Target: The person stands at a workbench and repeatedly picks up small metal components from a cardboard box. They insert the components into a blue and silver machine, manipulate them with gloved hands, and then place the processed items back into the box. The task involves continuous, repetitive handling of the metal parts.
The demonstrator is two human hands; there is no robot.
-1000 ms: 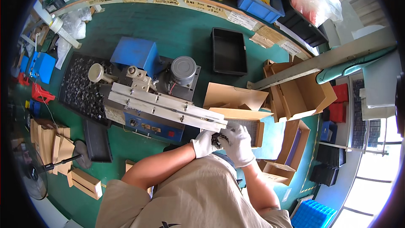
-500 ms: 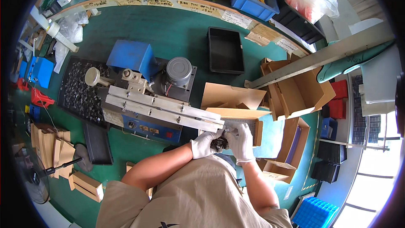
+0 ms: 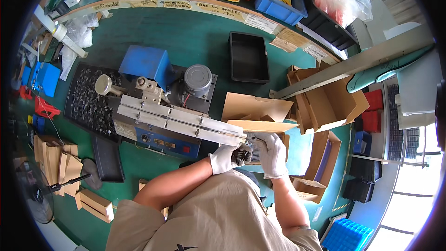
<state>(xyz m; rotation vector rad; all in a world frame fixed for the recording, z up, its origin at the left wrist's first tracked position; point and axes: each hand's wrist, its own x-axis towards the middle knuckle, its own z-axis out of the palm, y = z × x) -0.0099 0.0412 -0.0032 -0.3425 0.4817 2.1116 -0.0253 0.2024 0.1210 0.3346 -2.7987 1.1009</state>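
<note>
My left hand [image 3: 224, 159], in a white glove, is closed around a bunch of small dark metal-looking parts [image 3: 241, 155] just below the end of a long silvery rail [image 3: 181, 122]. The rail slopes down to the right across a bench machine with a blue control panel [image 3: 160, 143]. My right hand [image 3: 274, 157], gloved too, is up beside the rail's end with its fingers bent together. Whatever sits between those fingertips is too small to make out. Behind the right hand stands an open cardboard box [image 3: 263, 126], partly hidden by the hand and rail.
A dark tray [image 3: 76, 97] of many small parts lies left of the machine. Behind it are a blue metal box [image 3: 145, 62], a grey motor [image 3: 197, 78] and a black bin [image 3: 249, 58]. More cardboard boxes [image 3: 332, 97] stand right, under a slanting metal post [image 3: 334, 67].
My right hand has moved a little right, away from my left hand, uncovering more of the dark parts. My left hand stays nearly where it was.
</note>
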